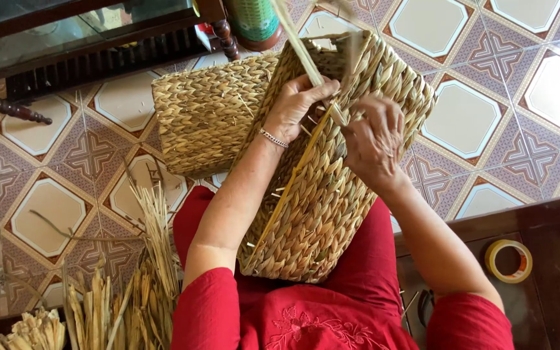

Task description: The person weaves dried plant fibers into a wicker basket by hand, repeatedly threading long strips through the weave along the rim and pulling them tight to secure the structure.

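Note:
A tall woven straw basket point(322, 201) rests tilted on my lap, its rim pointing away from me. My left hand point(295, 104), with a silver bracelet at the wrist, pinches a pale straw strand point(299, 45) that runs up out of view. My right hand point(374, 139) presses its curled fingers against the basket's side, right beside the left, gripping the weave where the strand enters. A yellow strand runs down the basket's wall. I wear red clothing.
A second, finished woven basket point(205, 116) lies on the patterned tiled floor point(66, 168) behind the first. Bundles of dried straw point(118, 304) stand at lower left. A roll of yellow tape point(508, 260) lies on a dark wooden surface at right. Dark wooden furniture point(92, 39) is at top left.

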